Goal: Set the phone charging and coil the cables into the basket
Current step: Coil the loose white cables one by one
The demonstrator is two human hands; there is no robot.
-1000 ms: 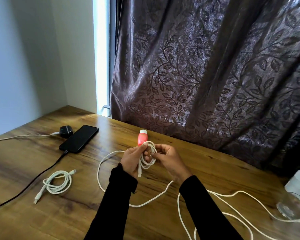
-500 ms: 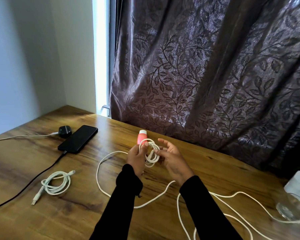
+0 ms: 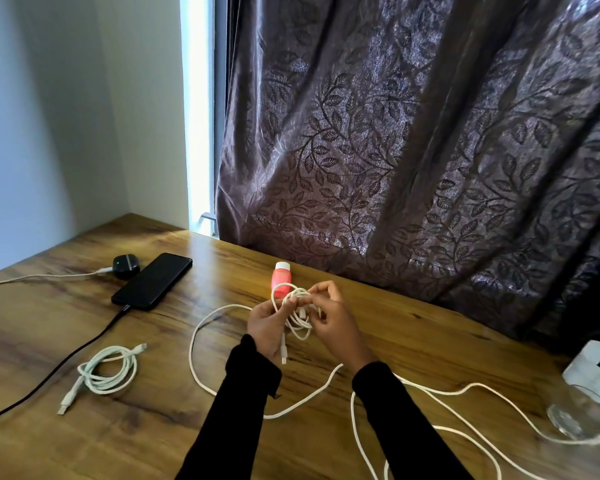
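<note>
My left hand [image 3: 267, 323] grips a bundle of loops of a long white cable [image 3: 297, 317], one plug end hanging below the palm. My right hand [image 3: 333, 320] pinches a strand of the same cable at the top of the loops. The rest of this cable trails loose over the wooden table [image 3: 430, 341] to the left and right. A black phone [image 3: 152, 281] lies face up at the back left with a black cable [image 3: 66, 358] plugged into its near end. A coiled white cable [image 3: 106, 370] lies on the table at the left. No basket is in view.
A black earbud case [image 3: 126, 266] with its own white lead sits beside the phone. A small pink bottle [image 3: 282, 280] stands just behind my hands. A white device [image 3: 593, 372] and a clear glass object [image 3: 575, 410] are at the right edge. A dark curtain [image 3: 413, 150] hangs behind the table.
My right hand moved from beside the loops to their top, laying another strand over the bundle. My left hand kept its grip and shifted slightly right.
</note>
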